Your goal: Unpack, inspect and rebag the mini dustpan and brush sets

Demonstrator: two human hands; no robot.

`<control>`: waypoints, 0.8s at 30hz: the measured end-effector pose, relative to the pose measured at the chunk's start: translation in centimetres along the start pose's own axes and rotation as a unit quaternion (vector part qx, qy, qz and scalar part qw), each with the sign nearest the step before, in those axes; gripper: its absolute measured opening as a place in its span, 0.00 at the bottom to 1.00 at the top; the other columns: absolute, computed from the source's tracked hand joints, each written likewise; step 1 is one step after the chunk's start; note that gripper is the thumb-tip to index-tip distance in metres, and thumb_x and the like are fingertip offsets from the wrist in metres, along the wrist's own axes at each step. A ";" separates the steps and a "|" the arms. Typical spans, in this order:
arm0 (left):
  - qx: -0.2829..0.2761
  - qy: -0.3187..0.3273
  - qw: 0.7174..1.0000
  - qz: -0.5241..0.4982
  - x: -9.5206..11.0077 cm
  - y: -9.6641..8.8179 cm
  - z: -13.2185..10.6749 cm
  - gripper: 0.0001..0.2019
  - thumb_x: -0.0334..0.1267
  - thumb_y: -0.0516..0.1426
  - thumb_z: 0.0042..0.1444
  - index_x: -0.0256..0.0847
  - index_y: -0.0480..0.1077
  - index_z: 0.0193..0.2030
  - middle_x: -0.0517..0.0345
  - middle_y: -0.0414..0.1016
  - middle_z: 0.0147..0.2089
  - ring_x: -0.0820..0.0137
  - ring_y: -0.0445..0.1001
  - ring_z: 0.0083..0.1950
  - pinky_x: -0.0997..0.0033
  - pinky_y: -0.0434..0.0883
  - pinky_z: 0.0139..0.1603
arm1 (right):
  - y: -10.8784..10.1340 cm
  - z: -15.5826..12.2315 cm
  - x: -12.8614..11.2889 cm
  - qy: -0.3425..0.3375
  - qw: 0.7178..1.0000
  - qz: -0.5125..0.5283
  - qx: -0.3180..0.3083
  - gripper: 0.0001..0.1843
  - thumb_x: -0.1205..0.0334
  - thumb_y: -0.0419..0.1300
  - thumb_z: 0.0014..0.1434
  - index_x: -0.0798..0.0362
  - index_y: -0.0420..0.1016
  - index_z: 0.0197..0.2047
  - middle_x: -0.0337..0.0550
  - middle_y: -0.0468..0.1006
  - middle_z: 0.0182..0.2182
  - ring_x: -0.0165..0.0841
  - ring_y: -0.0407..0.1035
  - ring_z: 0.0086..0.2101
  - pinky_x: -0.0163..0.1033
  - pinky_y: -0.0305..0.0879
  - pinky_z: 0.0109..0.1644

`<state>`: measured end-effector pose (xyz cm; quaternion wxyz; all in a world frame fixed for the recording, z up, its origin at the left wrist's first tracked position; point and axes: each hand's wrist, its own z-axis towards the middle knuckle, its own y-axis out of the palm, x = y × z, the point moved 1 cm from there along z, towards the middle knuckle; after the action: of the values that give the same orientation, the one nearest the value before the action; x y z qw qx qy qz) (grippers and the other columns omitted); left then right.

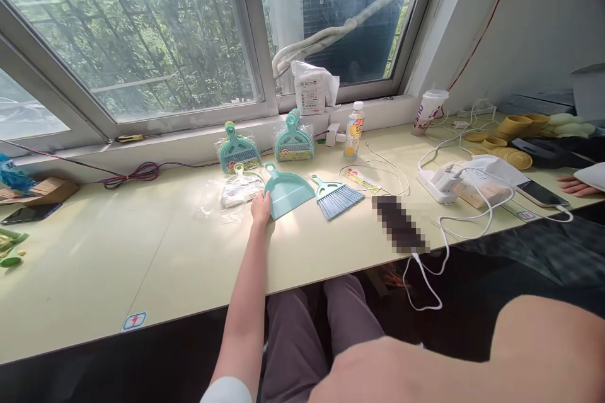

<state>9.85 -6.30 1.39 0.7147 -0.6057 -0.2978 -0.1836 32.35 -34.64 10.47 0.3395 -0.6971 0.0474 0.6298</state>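
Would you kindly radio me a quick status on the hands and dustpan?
Left hand holding teal dustpan by its left edge; right hand not discernible. Brush lies apart, right of dustpan. Clear plastic wrapping close beside left hand.

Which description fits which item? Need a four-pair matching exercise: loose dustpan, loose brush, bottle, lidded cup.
Items:
1. loose dustpan
2. loose brush
3. bottle
4. lidded cup

Descriptions:
A. lying flat, just right of the dustpan
B. farthest right of the four, white with dark lettering
C. touched by the left hand
D. upright, partly yellow, white-capped

Pairs: 1-C, 2-A, 3-D, 4-B
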 end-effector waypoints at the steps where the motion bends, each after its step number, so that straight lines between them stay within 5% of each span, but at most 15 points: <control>1: -0.002 -0.001 1.000 0.001 0.0 -0.1 -0.1 0.21 0.43 0.46 0.65 0.35 0.74 0.52 0.39 0.76 0.54 0.53 0.72 0.57 0.60 0.66 0.55 | -1.2 -0.1 -3.0 -0.033 0.999 -0.011 -0.013 0.12 0.58 0.54 0.64 0.46 0.76 0.47 0.37 0.82 0.40 0.28 0.76 0.43 0.31 0.71 0.45; 3: -0.004 -0.001 1.000 0.001 0.0 -0.2 -0.3 0.20 0.44 0.45 0.65 0.37 0.74 0.51 0.41 0.76 0.53 0.53 0.73 0.56 0.61 0.66 0.54 | -2.7 0.5 -7.4 -0.074 0.996 -0.044 0.028 0.12 0.68 0.53 0.62 0.50 0.78 0.42 0.42 0.81 0.44 0.29 0.75 0.45 0.34 0.69 0.48; 5: -0.004 0.000 1.000 0.000 0.0 -0.3 -0.5 0.20 0.44 0.44 0.65 0.39 0.74 0.49 0.42 0.77 0.51 0.53 0.73 0.55 0.60 0.66 0.53 | -4.0 2.6 -8.3 -0.097 0.980 -0.079 0.152 0.19 0.78 0.48 0.56 0.50 0.76 0.30 0.42 0.81 0.45 0.30 0.73 0.46 0.37 0.68 0.50; 8: 0.001 0.004 1.000 -0.010 -0.1 -0.4 -0.5 0.20 0.45 0.44 0.64 0.40 0.74 0.43 0.42 0.78 0.47 0.52 0.73 0.53 0.59 0.66 0.50 | -6.6 7.6 -2.3 -0.066 0.934 -0.117 0.331 0.18 0.82 0.45 0.43 0.51 0.62 0.14 0.40 0.82 0.35 0.33 0.73 0.40 0.39 0.67 0.46; 12: 0.027 0.016 0.997 -0.076 -0.1 -0.4 0.0 0.17 0.47 0.46 0.62 0.42 0.72 0.33 0.46 0.77 0.37 0.55 0.74 0.45 0.63 0.66 0.43 | -10.7 13.6 9.0 0.071 0.881 -0.065 0.463 0.15 0.80 0.45 0.40 0.51 0.59 0.14 0.39 0.79 0.26 0.32 0.74 0.34 0.35 0.65 0.39; 14: 0.046 0.033 0.989 -0.138 0.2 -0.3 0.2 0.18 0.50 0.47 0.60 0.42 0.68 0.28 0.51 0.73 0.30 0.59 0.73 0.39 0.65 0.65 0.39 | -12.3 15.3 12.0 0.114 0.852 -0.099 0.501 0.15 0.79 0.46 0.44 0.51 0.63 0.16 0.39 0.78 0.26 0.32 0.73 0.33 0.34 0.64 0.39; 17: 0.071 0.055 0.972 -0.219 0.5 0.0 0.5 0.19 0.55 0.48 0.57 0.43 0.64 0.25 0.57 0.67 0.26 0.64 0.68 0.33 0.68 0.63 0.35 | -14.0 16.4 13.5 0.145 0.810 -0.221 0.524 0.16 0.75 0.47 0.54 0.51 0.71 0.23 0.40 0.79 0.32 0.33 0.71 0.39 0.36 0.62 0.45; 21: 0.083 0.056 0.966 -0.239 0.4 0.2 0.7 0.18 0.55 0.48 0.56 0.44 0.59 0.24 0.61 0.61 0.25 0.67 0.62 0.30 0.69 0.61 0.34 | -15.7 15.6 14.7 0.191 0.745 -0.356 0.531 0.12 0.65 0.53 0.62 0.49 0.75 0.45 0.46 0.76 0.49 0.38 0.65 0.52 0.44 0.55 0.57; 24: 0.086 0.050 0.967 -0.233 0.2 0.3 0.7 0.18 0.53 0.49 0.56 0.44 0.57 0.24 0.62 0.58 0.24 0.68 0.60 0.29 0.69 0.60 0.34 | -16.6 14.2 16.3 0.290 0.724 -0.370 0.505 0.15 0.63 0.55 0.62 0.51 0.72 0.52 0.52 0.73 0.52 0.42 0.62 0.53 0.47 0.55 0.57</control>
<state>10.05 -5.52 1.40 0.7154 -0.4463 -0.4089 -0.3491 31.79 -8.50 2.86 0.8173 -0.5329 0.1929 0.1039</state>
